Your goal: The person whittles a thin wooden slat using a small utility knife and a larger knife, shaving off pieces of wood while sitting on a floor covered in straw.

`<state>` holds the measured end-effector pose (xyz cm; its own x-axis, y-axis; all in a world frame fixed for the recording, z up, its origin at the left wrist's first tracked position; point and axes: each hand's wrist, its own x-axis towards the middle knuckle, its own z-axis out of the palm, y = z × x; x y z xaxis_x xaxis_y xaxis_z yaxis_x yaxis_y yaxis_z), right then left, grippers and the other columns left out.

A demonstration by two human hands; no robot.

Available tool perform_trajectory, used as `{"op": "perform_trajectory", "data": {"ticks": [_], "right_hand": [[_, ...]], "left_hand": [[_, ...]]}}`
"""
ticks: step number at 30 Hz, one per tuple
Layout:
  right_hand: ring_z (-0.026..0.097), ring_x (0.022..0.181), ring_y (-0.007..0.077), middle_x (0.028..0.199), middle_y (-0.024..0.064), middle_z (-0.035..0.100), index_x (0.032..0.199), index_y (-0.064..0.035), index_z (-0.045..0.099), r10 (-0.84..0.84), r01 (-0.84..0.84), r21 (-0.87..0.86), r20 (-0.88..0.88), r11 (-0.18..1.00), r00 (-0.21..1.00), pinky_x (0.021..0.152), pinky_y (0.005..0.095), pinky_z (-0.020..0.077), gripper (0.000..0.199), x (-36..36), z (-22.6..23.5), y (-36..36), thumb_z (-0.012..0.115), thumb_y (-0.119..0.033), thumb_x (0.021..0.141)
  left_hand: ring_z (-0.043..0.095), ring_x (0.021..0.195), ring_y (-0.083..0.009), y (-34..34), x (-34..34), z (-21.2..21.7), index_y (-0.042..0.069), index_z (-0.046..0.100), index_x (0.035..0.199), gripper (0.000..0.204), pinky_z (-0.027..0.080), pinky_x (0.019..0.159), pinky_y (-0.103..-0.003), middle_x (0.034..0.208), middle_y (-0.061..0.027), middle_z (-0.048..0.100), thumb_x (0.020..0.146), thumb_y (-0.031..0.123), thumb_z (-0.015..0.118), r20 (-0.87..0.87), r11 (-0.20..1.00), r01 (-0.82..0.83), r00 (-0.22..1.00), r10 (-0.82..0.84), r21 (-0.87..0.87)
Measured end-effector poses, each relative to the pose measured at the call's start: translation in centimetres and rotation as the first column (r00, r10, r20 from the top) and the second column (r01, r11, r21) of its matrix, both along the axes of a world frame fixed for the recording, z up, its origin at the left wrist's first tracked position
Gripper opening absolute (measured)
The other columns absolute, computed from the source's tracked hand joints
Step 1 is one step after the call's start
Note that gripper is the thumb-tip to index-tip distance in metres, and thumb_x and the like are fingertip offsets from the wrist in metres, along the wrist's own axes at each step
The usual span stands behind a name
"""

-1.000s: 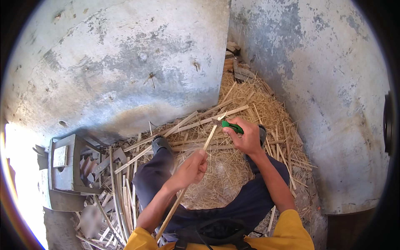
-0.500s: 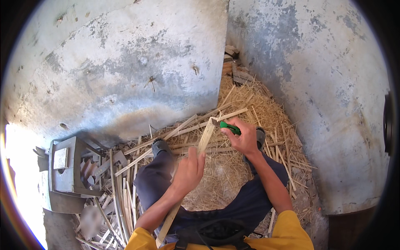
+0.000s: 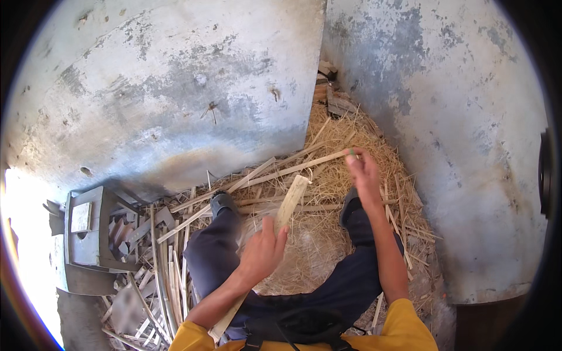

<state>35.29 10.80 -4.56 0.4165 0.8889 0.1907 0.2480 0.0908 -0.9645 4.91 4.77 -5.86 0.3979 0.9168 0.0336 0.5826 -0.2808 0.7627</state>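
My left hand (image 3: 260, 254) is closed round a flat, pale split-bamboo strip (image 3: 293, 196). The strip slants up and away from my lap, and its lower end runs under my left forearm. A thin curled sliver hangs at its far end. Up and to the right of that end, my right hand (image 3: 365, 178) is closed, slightly blurred, and apart from the strip. Only a small green bit of the green-handled knife (image 3: 352, 152) shows at its fingertips; my fingers hide the rest, blade included.
Pale shavings (image 3: 345, 140) heap in the corner between two peeling walls. Long strips (image 3: 293, 168) lie across the floor beyond my feet. At the left stands a grey box-like wooden frame (image 3: 88, 251), with a pile of loose strips (image 3: 167, 281) beside it.
My right hand has moved away from the strip's far end, up and to the right, taking the knife with it. My left hand and the strip have shifted only slightly.
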Motion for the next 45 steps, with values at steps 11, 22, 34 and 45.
{"op": "perform_trajectory", "data": {"ticks": [11, 22, 34, 45], "right_hand": [[0.064, 0.078, 0.0061, 0.096, 0.0026, 0.076, 0.122, -0.0044, 0.074, 0.461, -0.492, -0.097, -0.234, 0.865, 0.856, 0.064, 0.0224, 0.0453, 0.036, -3.2, -0.4, -0.7, 0.086, -0.018, 0.092], [0.062, 0.071, 0.0064, 0.09, 0.0018, 0.076, 0.109, -0.0009, 0.08, 0.406, -0.416, -0.094, -0.106, 0.905, 0.908, 0.062, 0.0248, 0.046, 0.023, -3.0, -1.3, -0.8, 0.087, -0.012, 0.091], [0.05, 0.06, 0.0112, 0.071, 0.0066, 0.063, 0.107, -0.0008, 0.082, 0.342, -0.379, 0.0, 0.43, 0.925, 0.835, 0.057, 0.033, 0.0393, 0.021, -3.0, 0.0, -1.2, 0.086, -0.014, 0.091], [0.052, 0.061, 0.0196, 0.069, 0.0094, 0.063, 0.099, -0.0018, 0.08, 0.561, -0.583, -0.12, 0.482, 0.803, 0.673, 0.06, 0.0371, 0.04, 0.023, -1.1, 0.5, -1.0, 0.089, -0.02, 0.089]], "left_hand": [[0.068, 0.078, -0.0537, -0.6, 0.6, 0.1, -0.003, 0.046, 0.12, 0.035, 0.051, 0.067, -0.06, 0.082, -0.0306, 0.068, 0.109, 0.026, 0.062, -0.048, 1.0, -0.016, 0.999, 0.016, -0.003], [0.072, 0.083, -0.0501, -0.6, -0.1, 0.4, -0.001, 0.044, 0.132, 0.058, 0.055, 0.074, -0.056, 0.09, -0.0285, 0.071, 0.101, 0.037, 0.074, -0.006, 0.999, 0.04, 0.999, -0.04, 0.029], [0.073, 0.096, -0.0463, -4.4, -4.3, 0.0, 0.001, 0.048, 0.142, 0.063, 0.056, 0.085, -0.049, 0.108, -0.0303, 0.071, 0.094, 0.025, 0.079, -0.089, 0.999, 0.049, 0.995, -0.047, 0.022], [0.077, 0.093, -0.0376, -4.5, -6.5, 1.3, -0.005, 0.063, 0.139, 0.054, 0.058, 0.08, -0.041, 0.106, -0.0277, 0.075, 0.09, 0.013, 0.078, 0.038, 0.999, 0.053, 0.998, -0.053, -0.013]]}}
